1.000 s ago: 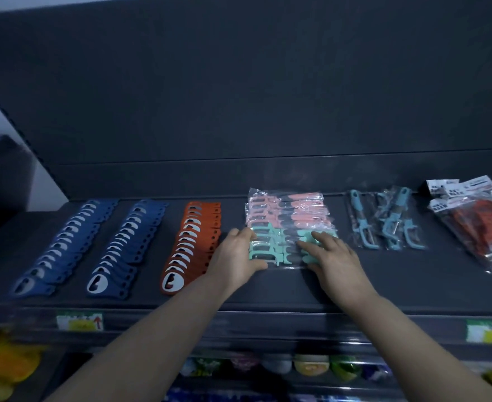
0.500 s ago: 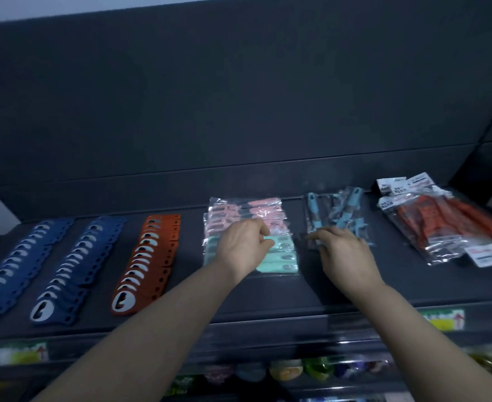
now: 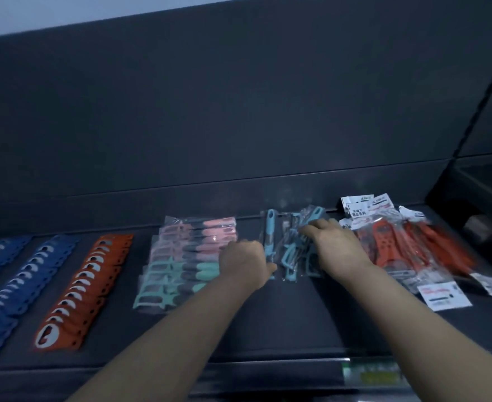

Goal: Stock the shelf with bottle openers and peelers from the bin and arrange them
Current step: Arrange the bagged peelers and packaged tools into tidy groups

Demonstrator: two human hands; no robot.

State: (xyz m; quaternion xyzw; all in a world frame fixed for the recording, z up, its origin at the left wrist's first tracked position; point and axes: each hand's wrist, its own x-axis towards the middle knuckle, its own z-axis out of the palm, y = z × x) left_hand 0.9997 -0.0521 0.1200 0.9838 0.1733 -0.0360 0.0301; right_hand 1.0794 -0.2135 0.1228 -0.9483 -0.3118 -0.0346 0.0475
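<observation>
- Shelf [image 3: 297,320]: dark, stock laid in rows front to back.
- Bottle openers: two blue rows [image 3: 35,274] far left, one orange row [image 3: 85,288] beside them.
- Bagged pink and teal peelers [image 3: 186,256] mid-shelf; red packets [image 3: 407,250] at right.
- Blue peelers [image 3: 289,253] between those, bagged.
- Right hand [image 3: 336,245]: fingers extended, resting on blue peelers.
- Left hand [image 3: 243,261]: fingers bent at their left edge; grip unclear.

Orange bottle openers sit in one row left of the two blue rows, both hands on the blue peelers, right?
No. The head view shows the orange bottle openers right of the two blue rows, not left. The left hand and right hand are on the blue peelers.
</observation>
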